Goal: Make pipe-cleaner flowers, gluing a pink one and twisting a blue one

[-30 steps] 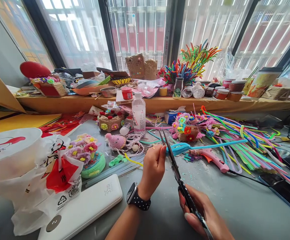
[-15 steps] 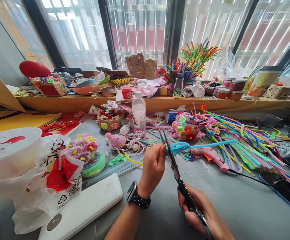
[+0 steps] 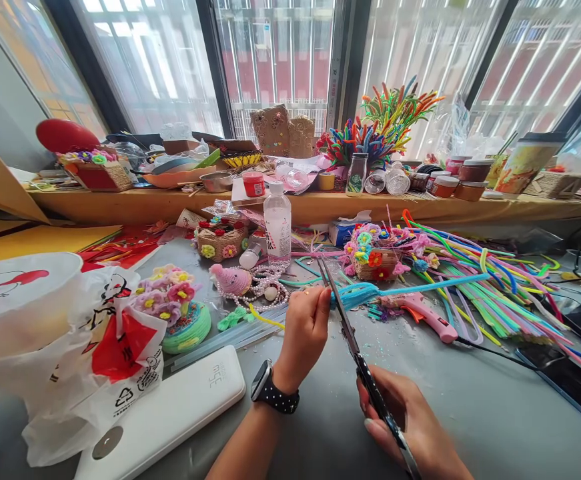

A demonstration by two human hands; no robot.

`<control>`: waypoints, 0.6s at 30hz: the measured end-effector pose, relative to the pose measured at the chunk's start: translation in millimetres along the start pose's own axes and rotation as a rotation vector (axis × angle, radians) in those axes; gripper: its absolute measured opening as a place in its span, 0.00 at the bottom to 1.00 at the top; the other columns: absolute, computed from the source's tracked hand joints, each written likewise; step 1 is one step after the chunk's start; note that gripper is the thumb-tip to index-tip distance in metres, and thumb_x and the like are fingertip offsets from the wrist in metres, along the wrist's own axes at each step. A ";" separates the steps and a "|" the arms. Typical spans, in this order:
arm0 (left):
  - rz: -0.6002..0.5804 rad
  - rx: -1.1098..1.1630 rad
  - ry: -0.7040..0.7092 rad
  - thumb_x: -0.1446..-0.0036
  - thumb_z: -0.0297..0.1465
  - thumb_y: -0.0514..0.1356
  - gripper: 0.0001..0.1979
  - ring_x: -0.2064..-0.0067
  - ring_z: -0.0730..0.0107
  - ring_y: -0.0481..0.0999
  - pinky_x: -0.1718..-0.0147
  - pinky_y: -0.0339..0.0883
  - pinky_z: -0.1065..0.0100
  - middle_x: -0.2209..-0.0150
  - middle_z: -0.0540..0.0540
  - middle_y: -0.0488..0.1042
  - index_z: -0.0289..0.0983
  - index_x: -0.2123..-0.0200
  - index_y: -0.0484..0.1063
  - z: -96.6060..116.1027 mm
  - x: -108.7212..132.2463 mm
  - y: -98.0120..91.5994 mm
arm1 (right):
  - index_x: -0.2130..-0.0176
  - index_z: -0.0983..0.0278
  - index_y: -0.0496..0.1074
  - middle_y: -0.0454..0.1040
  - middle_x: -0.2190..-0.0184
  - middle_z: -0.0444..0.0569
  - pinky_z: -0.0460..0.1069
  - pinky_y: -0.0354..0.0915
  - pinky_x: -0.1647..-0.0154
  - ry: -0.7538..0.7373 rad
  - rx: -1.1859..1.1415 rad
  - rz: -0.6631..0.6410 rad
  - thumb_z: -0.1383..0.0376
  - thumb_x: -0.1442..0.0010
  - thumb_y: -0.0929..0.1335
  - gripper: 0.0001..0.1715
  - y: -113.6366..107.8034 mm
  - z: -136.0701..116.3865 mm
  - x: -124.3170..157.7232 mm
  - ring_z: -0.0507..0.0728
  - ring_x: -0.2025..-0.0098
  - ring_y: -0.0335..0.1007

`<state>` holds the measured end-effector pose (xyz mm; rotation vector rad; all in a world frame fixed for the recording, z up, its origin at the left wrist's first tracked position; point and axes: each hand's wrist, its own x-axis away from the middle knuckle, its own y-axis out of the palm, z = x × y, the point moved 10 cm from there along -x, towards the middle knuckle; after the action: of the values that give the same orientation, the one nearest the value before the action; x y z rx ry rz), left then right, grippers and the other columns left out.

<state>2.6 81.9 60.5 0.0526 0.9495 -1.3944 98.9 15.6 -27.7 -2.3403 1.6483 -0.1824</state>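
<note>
A looped blue pipe cleaner (image 3: 357, 294) is pinched in my left hand (image 3: 306, 327), its long tail running off to the right. My left fingers are closed, and a watch sits on that wrist. My right hand (image 3: 405, 413) grips a pair of black scissors (image 3: 353, 337) by the handles. The scissor blades are slightly parted and point up and away, crossing just beside my left thumb at the blue loops. Whether a blade touches the pipe cleaner I cannot tell.
A pink glue gun (image 3: 430, 317) lies right of the hands near many loose pipe cleaners (image 3: 500, 300). Left are a white power bank (image 3: 180, 407), a bagged cup (image 3: 25, 307) and a crocheted flower pot (image 3: 187, 330). A clear bottle (image 3: 277, 227) and a flowered basket (image 3: 377, 263) stand behind.
The scissor blades have drawn a little closer together. The blue tail's far end has shifted slightly right and up; both hands keep nearly the same place.
</note>
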 end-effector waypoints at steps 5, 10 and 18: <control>-0.003 0.002 -0.001 0.42 0.31 0.43 0.14 0.75 0.73 0.57 0.72 0.51 0.70 0.80 0.52 0.57 0.37 0.80 0.52 0.9 -1.0 -0.9 | 0.78 0.64 0.55 0.53 0.81 0.40 0.43 0.50 0.79 -0.003 0.009 -0.007 0.58 0.55 0.64 0.14 1.3 -0.4 1.4 0.48 0.78 0.49; -0.046 -0.011 0.023 0.42 0.30 0.43 0.14 0.76 0.74 0.56 0.72 0.51 0.69 0.81 0.52 0.56 0.37 0.81 0.52 4.3 -1.3 4.1 | 0.72 0.64 0.57 0.55 0.79 0.41 0.43 0.50 0.79 -0.060 -0.091 -0.042 0.50 0.52 0.61 0.20 1.2 -4.1 1.3 0.48 0.78 0.48; -0.070 0.040 -0.028 0.42 0.32 0.42 0.15 0.75 0.73 0.55 0.71 0.50 0.69 0.80 0.52 0.55 0.37 0.81 0.51 -2.9 0.1 7.6 | 0.77 0.64 0.55 0.53 0.82 0.39 0.43 0.50 0.80 -0.020 -0.049 0.027 0.57 0.53 0.63 0.15 -6.4 -0.2 -2.3 0.47 0.79 0.49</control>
<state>7.4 85.2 54.8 0.0299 0.9069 -1.4756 103.8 19.8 -25.5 -2.3463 1.6916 -0.1140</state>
